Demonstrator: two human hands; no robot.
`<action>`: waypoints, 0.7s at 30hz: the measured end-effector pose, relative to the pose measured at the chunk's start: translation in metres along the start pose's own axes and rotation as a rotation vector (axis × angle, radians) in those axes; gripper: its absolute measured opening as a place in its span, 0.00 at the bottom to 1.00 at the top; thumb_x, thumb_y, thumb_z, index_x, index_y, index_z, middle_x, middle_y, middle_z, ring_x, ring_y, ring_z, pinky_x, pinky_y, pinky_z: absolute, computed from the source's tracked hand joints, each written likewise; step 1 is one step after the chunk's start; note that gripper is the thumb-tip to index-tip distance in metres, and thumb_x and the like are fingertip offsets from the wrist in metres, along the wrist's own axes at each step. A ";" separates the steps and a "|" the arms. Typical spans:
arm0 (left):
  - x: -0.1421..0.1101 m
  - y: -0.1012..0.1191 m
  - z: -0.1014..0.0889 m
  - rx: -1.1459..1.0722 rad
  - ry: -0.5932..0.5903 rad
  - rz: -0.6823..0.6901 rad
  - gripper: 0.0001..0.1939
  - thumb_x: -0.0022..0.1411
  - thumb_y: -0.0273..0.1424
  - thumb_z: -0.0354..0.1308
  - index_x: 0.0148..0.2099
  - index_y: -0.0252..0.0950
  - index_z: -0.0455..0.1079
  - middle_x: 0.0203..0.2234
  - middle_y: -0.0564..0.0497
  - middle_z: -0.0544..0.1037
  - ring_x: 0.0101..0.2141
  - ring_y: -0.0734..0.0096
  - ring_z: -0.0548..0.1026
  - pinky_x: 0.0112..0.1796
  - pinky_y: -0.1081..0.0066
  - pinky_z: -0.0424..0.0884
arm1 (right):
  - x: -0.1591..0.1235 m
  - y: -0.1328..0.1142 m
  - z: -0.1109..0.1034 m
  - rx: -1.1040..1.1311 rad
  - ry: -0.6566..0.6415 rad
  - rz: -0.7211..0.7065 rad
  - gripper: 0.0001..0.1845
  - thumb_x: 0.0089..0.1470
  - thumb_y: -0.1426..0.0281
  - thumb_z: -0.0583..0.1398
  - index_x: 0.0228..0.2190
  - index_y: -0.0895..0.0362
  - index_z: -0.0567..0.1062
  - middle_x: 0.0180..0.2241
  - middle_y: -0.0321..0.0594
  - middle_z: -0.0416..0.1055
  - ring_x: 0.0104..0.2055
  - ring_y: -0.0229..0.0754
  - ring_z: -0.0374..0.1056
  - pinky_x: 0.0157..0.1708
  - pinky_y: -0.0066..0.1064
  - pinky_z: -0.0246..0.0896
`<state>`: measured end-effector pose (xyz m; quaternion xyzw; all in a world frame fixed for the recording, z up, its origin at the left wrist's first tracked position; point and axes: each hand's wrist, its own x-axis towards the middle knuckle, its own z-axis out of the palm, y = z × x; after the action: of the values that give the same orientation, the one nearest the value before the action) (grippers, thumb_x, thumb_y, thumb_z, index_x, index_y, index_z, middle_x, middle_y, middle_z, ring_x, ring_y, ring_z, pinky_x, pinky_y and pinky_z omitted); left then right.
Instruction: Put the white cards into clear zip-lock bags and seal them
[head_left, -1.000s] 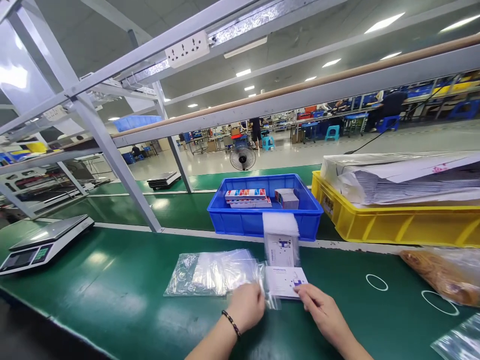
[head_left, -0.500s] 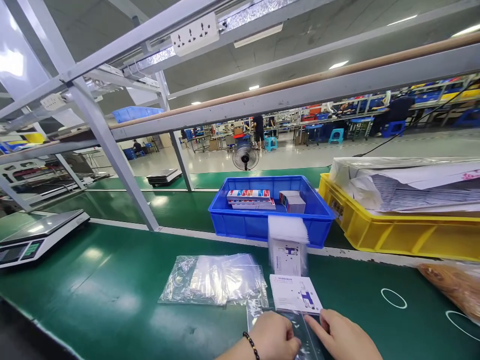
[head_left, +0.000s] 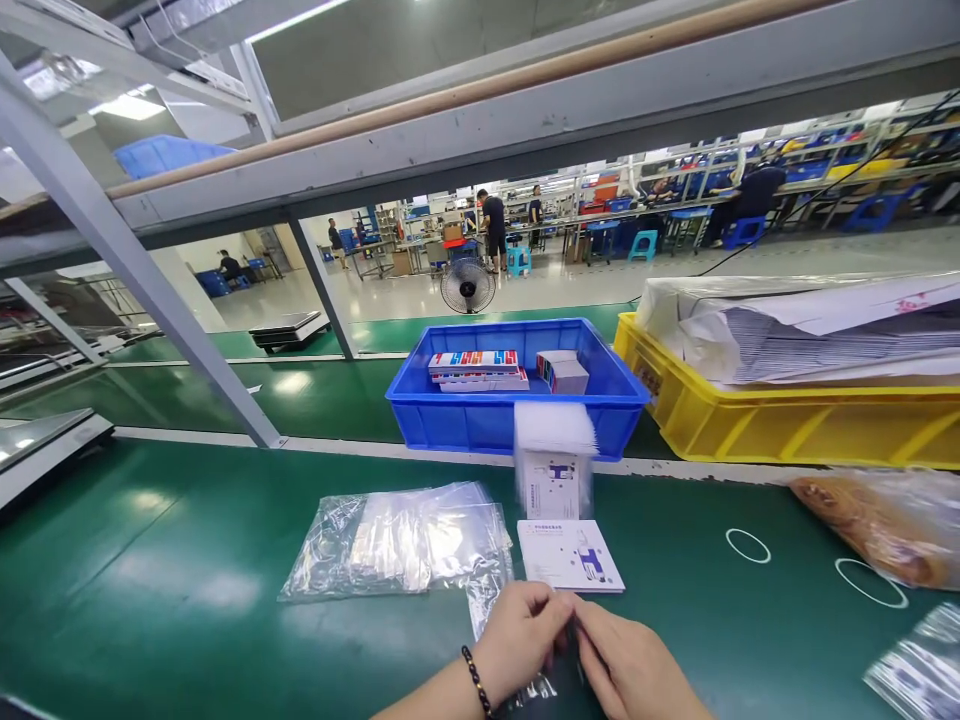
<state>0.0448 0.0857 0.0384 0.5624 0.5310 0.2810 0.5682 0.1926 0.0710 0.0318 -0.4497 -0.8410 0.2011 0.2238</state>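
My left hand and my right hand meet at the bottom middle of the view, fingers pinched together on a clear plastic bag that lies on the green belt. Just beyond my fingers lies a white printed card. Behind it a bagged stack of the same cards stands upright. A pile of empty clear bags lies to the left of the card.
A blue bin with small boxes stands behind the cards. A yellow crate of flat sheets is at right. White rubber rings, a bag of brown bands, a scale at far left. People work in the background.
My hands have drawn back from the card toward me and closed together on one clear bag pulled from the pile. The camera has tilted down and shifted right.
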 end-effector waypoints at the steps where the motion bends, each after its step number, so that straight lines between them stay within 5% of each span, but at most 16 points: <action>1: 0.001 -0.001 0.001 -0.027 0.010 -0.024 0.21 0.52 0.46 0.45 0.18 0.35 0.61 0.09 0.59 0.59 0.12 0.80 0.56 0.17 0.76 0.54 | 0.000 -0.001 -0.001 -0.008 0.001 -0.021 0.17 0.52 0.72 0.47 0.40 0.54 0.71 0.32 0.44 0.76 0.31 0.44 0.71 0.30 0.33 0.64; 4: 0.002 -0.001 0.001 -0.031 0.032 -0.024 0.21 0.52 0.44 0.43 0.16 0.37 0.57 0.07 0.59 0.57 0.11 0.80 0.55 0.17 0.76 0.53 | 0.001 -0.007 -0.003 -0.008 0.023 -0.041 0.17 0.52 0.71 0.49 0.43 0.55 0.69 0.34 0.45 0.75 0.34 0.44 0.71 0.33 0.33 0.65; 8: -0.002 0.002 -0.001 0.036 0.095 0.093 0.16 0.49 0.39 0.48 0.16 0.36 0.56 0.12 0.58 0.58 0.18 0.78 0.57 0.22 0.75 0.54 | 0.004 -0.015 -0.007 0.001 0.089 0.006 0.06 0.51 0.69 0.52 0.26 0.54 0.68 0.27 0.40 0.71 0.28 0.40 0.67 0.27 0.29 0.64; 15: -0.006 0.000 0.000 0.227 0.035 0.226 0.17 0.53 0.39 0.46 0.17 0.37 0.54 0.14 0.56 0.60 0.20 0.76 0.58 0.23 0.73 0.52 | 0.006 -0.015 -0.005 0.020 0.152 0.076 0.13 0.51 0.73 0.47 0.17 0.53 0.58 0.18 0.33 0.63 0.20 0.35 0.61 0.19 0.24 0.55; 21: -0.006 -0.002 -0.001 0.353 0.059 0.218 0.16 0.51 0.35 0.44 0.15 0.38 0.48 0.12 0.57 0.55 0.18 0.77 0.54 0.22 0.72 0.47 | 0.008 -0.007 0.011 -0.121 0.254 0.122 0.14 0.50 0.74 0.47 0.16 0.53 0.59 0.17 0.35 0.62 0.20 0.37 0.59 0.20 0.27 0.52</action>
<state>0.0419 0.0797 0.0382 0.6986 0.5245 0.2598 0.4115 0.1782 0.0722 0.0285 -0.5346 -0.7874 0.1050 0.2884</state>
